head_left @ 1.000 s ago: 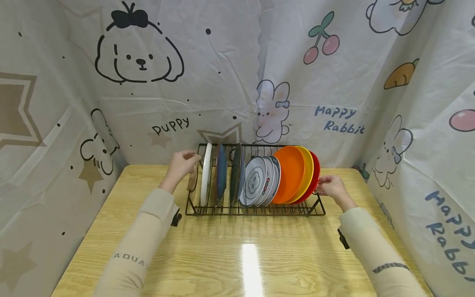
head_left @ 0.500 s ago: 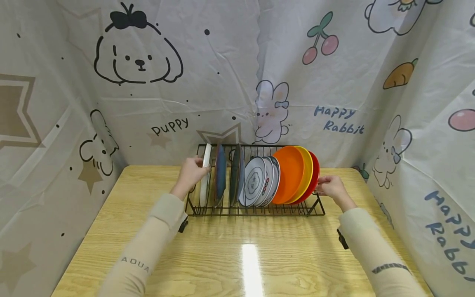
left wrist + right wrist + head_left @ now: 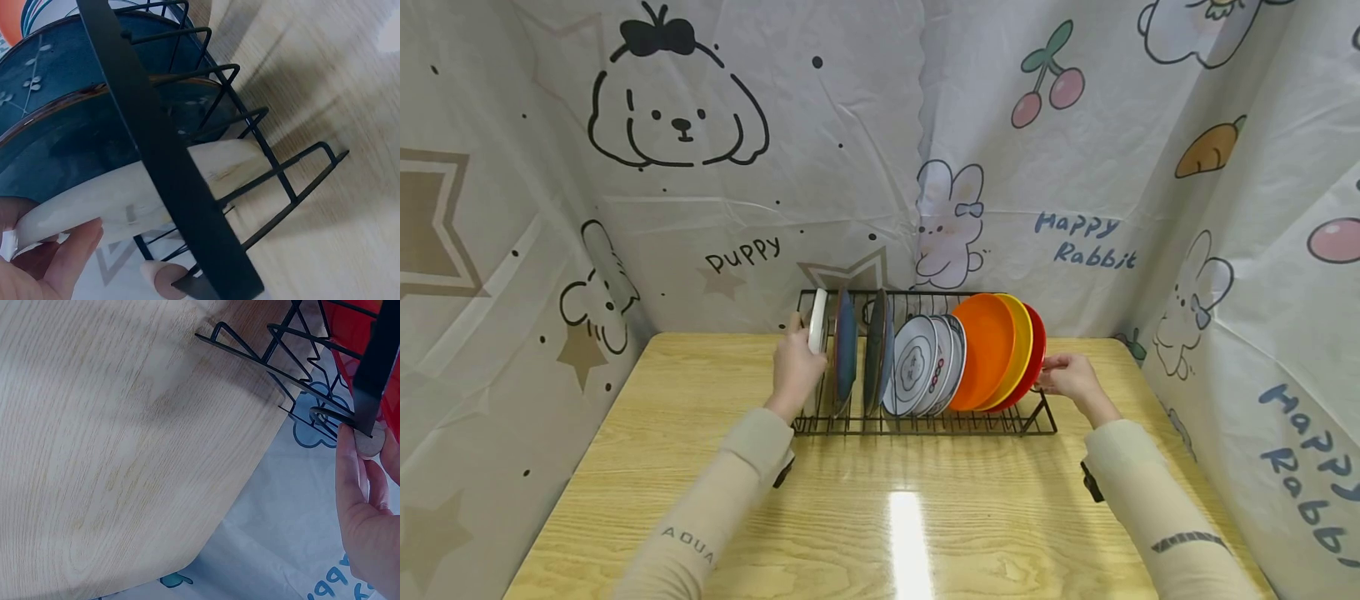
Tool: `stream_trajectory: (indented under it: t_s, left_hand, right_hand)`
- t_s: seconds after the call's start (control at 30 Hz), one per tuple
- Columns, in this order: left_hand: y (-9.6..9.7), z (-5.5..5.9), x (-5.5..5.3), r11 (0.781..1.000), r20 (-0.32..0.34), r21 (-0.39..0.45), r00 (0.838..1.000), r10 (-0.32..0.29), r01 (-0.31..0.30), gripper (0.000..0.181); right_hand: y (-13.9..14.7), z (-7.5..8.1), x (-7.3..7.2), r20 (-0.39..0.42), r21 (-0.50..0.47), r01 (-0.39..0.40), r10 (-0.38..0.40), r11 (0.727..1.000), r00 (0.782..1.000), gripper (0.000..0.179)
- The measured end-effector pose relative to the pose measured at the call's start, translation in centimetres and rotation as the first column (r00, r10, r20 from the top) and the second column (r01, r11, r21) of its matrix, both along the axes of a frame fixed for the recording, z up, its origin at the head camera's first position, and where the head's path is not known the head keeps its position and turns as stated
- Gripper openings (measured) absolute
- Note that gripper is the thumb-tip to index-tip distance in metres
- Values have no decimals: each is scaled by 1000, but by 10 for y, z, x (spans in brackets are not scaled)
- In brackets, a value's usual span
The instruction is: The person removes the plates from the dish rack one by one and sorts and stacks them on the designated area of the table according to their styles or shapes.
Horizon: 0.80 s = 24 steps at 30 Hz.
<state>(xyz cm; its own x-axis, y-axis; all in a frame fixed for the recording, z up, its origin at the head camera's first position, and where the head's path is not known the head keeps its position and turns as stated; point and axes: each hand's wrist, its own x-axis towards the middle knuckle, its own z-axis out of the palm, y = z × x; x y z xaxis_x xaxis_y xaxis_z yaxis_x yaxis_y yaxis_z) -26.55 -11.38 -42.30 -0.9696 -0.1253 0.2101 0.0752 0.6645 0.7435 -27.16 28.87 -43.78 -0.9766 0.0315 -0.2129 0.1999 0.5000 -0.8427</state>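
Note:
A black wire dish rack (image 3: 917,427) holds a row of plates on edge. At its left end my left hand (image 3: 797,367) pinches the rim of a white plate (image 3: 817,321); in the left wrist view the thumb and fingers lie on either side of the plate's edge. The plate stands in the rack's end slot, beside blue plates (image 3: 56,69). My right hand (image 3: 1067,377) holds the rack's right end by its round wooden handle (image 3: 370,442), next to a red plate (image 3: 1037,354). The hand partly hides that handle.
Further along the rack stand white patterned plates (image 3: 913,367), an orange plate (image 3: 983,350) and a yellow plate (image 3: 1021,350). The rack sits at the back of a wooden table (image 3: 850,517), near a printed white curtain (image 3: 850,192). Another wooden handle (image 3: 169,280) is at the rack's left end.
My left hand has moved from beside the rack's left handle to the right and nearer, onto the white plate, and now pinches it. The right hand stays in place.

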Motion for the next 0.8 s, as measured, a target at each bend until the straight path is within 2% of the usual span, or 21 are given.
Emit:
stream_trajectory:
  t_s: [0.27, 0.43, 0.6, 0.8]
  left_hand:
    - [-1, -4, -1, 996, 10, 47, 998, 69, -69, 26]
    - [-5, -5, -4, 992, -9, 71, 994, 106, -105, 22]
    - [-9, -4, -6, 989, -10, 72, 992, 128, -127, 24]
    - [-14, 0, -5, 987, -25, 69, 989, 147, -145, 15]
  right_hand:
    - [0, -2, -1, -1, 1, 5, -5, 1000, 1000, 33]
    - [0, -1, -1, -9, 1, -4, 5, 1000, 1000, 34]
    - [1, -1, -1, -6, -3, -5, 5, 1000, 1000, 34]
    - [1, -2, 0, -2, 6, -2, 2, 1000, 1000, 34]
